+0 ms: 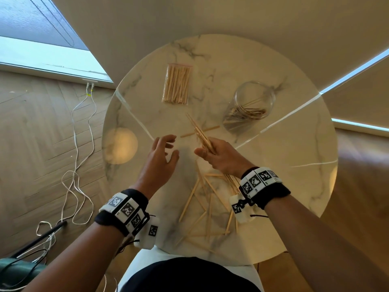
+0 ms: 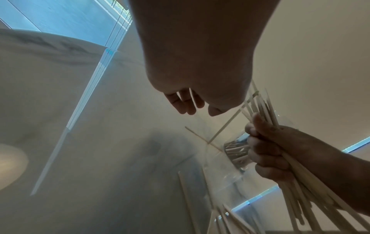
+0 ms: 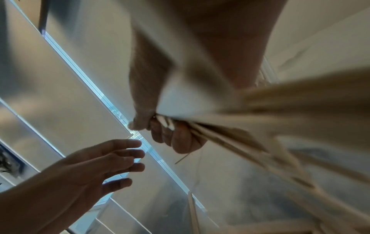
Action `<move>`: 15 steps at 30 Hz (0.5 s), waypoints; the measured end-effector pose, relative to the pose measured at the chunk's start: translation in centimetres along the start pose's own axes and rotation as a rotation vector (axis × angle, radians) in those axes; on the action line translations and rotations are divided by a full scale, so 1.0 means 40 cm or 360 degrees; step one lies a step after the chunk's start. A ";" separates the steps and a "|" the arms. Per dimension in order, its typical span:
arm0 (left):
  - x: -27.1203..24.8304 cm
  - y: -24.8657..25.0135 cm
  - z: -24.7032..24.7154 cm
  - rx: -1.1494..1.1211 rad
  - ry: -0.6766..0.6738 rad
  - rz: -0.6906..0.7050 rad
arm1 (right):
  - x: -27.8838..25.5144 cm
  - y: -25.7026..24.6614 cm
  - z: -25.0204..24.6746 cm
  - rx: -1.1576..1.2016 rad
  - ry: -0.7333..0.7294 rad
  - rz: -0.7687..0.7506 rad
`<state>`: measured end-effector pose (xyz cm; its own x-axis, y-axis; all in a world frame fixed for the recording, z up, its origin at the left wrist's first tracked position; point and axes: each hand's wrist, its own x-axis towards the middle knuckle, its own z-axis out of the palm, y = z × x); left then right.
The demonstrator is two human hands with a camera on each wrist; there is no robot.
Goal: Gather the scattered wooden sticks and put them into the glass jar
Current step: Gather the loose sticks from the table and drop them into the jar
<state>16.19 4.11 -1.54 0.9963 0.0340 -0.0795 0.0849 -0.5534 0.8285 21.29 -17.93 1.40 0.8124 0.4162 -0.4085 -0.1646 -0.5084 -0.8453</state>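
On the far left, white cables [image 1: 79, 144] lie in loops on the wooden floor [image 1: 31, 127], below a bright window [image 1: 42, 53]. Next comes the round marble table [image 1: 294, 186]. On its left part there is a round warm reflection of light.

The left hand [image 1: 160, 159] hovers above the table, with the fingers [image 3: 122, 156] straight and spread, and it holds nothing. A black wristband with square printed markers [image 1: 124, 209] is around the left wrist. Further back on the table lies a clear plastic bag of wooden sticks [image 1: 177, 84], flat and well apart from both hands.

Between the two hands and a little further away, one single stick [image 1: 200, 131] lies on the marble. Near the person, a group of scattered wooden sticks [image 1: 202, 209] lies crossed over each other on the near part of the table.

The right hand [image 1: 223, 157] is closed around a bundle of sticks [image 1: 200, 131]; the fingers [image 2: 264, 152] curl around it, and the sticks stick out on both sides of the fist. In the right wrist view this bundle is blurred. The right wrist carries the same kind of marker band [image 1: 261, 180].

To the right and further back stands the glass jar [image 1: 250, 106], upright, with many sticks already inside, leaning against its wall. The jar is apart from the right hand.
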 end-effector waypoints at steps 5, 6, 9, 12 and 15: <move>0.062 0.054 0.012 0.0056 -0.0195 0.0105 | -0.019 -0.052 -0.031 0.0303 -0.0058 -0.0032; 0.066 0.064 0.019 0.0062 -0.0222 0.0124 | -0.020 -0.062 -0.037 0.0374 -0.0003 -0.0053; 0.057 0.083 0.042 -0.0054 -0.0226 0.0099 | -0.017 -0.099 -0.054 0.0705 0.0165 -0.0074; 0.024 0.088 0.060 -0.0291 -0.0225 -0.0002 | -0.010 -0.124 -0.061 0.1153 0.0208 -0.0091; -0.011 0.097 0.074 -0.0488 -0.0290 -0.0039 | -0.005 -0.142 -0.049 0.1489 0.0303 -0.0081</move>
<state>16.01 -0.54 0.08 0.9770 -0.1202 -0.1759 0.1370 -0.2779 0.9508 23.15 -16.60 6.96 0.8948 0.2493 -0.3703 -0.4398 0.3502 -0.8270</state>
